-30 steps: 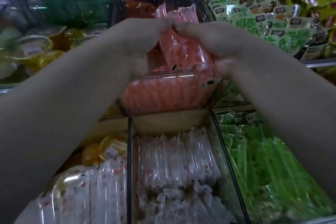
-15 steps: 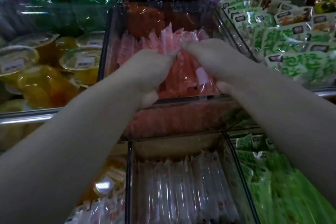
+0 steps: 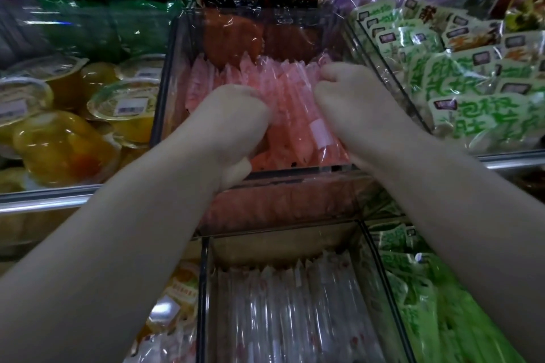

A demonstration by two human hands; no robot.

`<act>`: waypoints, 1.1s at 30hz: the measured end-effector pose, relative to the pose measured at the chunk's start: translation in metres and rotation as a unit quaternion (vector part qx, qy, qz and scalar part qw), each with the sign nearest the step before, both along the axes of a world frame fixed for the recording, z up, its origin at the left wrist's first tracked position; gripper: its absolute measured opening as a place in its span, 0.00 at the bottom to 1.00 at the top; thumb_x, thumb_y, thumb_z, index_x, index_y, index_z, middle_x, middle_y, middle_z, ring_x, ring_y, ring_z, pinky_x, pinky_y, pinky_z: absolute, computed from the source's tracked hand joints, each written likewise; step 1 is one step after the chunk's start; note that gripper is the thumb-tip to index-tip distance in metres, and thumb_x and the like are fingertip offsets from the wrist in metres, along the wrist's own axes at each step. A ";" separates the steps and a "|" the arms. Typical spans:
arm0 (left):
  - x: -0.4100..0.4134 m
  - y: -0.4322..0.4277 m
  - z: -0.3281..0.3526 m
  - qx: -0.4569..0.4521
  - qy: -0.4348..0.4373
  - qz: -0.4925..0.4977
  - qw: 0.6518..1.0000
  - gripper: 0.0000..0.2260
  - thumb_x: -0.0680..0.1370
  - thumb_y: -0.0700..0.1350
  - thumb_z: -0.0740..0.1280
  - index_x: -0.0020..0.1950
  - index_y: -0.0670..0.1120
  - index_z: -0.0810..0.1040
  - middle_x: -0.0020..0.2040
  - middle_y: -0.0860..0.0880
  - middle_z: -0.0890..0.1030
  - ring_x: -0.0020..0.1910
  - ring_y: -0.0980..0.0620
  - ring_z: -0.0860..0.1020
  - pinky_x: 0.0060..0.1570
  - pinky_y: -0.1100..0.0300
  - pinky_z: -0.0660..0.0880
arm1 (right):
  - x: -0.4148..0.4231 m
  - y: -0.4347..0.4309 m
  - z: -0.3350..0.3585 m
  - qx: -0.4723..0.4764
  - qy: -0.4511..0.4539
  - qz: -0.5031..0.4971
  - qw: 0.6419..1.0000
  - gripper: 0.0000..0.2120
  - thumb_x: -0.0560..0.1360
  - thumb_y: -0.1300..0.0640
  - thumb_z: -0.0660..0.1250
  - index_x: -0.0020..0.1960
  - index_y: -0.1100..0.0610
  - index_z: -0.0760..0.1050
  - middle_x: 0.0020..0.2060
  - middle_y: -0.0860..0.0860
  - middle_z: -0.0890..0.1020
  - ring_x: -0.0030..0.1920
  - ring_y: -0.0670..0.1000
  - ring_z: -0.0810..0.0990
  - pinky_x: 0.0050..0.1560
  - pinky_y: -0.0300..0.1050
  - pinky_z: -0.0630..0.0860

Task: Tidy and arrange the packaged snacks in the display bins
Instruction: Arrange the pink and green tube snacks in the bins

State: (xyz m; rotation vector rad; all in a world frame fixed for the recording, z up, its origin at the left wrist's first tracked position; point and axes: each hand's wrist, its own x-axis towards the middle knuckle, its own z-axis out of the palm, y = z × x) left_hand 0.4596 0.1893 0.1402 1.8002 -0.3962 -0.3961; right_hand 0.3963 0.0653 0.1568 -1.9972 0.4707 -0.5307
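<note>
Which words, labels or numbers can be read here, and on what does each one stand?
"泡椒", as far as it reads: on the green-and-white packets, right bin.
The packets' dark tags: too small.
The jelly cups' lid labels: too blurred.
On the pink stick packs, the white sticker: too blurred.

head camera looks down, close.

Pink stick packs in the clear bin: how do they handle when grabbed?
Probably slippery: the pink stick packs show glossy film. Likely bendy and light: long, thin, leaning unevenly in the clear bin. Left hand and right hand both grip the bunch, so it may splay.
</note>
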 end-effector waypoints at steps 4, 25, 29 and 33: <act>-0.007 -0.007 0.001 -0.071 -0.022 0.076 0.994 0.24 0.74 0.34 0.66 0.70 0.46 0.74 0.61 0.47 0.80 0.56 0.48 0.80 0.55 0.49 0.79 | 0.001 -0.003 -0.004 -0.035 -0.074 -0.030 0.996 0.20 0.77 0.54 0.65 0.68 0.52 0.73 0.60 0.45 0.79 0.58 0.41 0.77 0.60 0.39 0.74; -0.021 -0.002 0.009 0.066 -0.172 0.018 0.983 0.27 0.75 0.36 0.65 0.72 0.54 0.71 0.63 0.53 0.77 0.46 0.62 0.79 0.40 0.71 0.75 | -0.008 -0.009 -0.002 -0.301 0.010 -0.034 0.953 0.15 0.77 0.50 0.68 0.62 0.51 0.78 0.59 0.51 0.78 0.57 0.48 0.77 0.55 0.38 0.68; -0.028 -0.004 0.014 0.156 -0.238 -0.068 0.956 0.27 0.78 0.38 0.62 0.76 0.55 0.65 0.76 0.55 0.64 0.67 0.56 0.71 0.56 0.70 0.67 | -0.032 -0.019 0.000 -0.320 0.055 0.004 0.946 0.13 0.75 0.48 0.70 0.58 0.49 0.78 0.47 0.46 0.78 0.46 0.45 0.76 0.49 0.41 0.70; -0.034 -0.007 0.018 0.210 -0.282 -0.117 0.929 0.25 0.78 0.35 0.58 0.75 0.50 0.68 0.78 0.57 0.58 0.71 0.60 0.61 0.62 0.78 0.60 | -0.038 -0.023 -0.006 -0.325 0.043 -0.033 0.944 0.09 0.77 0.55 0.67 0.57 0.52 0.77 0.47 0.49 0.79 0.47 0.49 0.77 0.49 0.44 0.72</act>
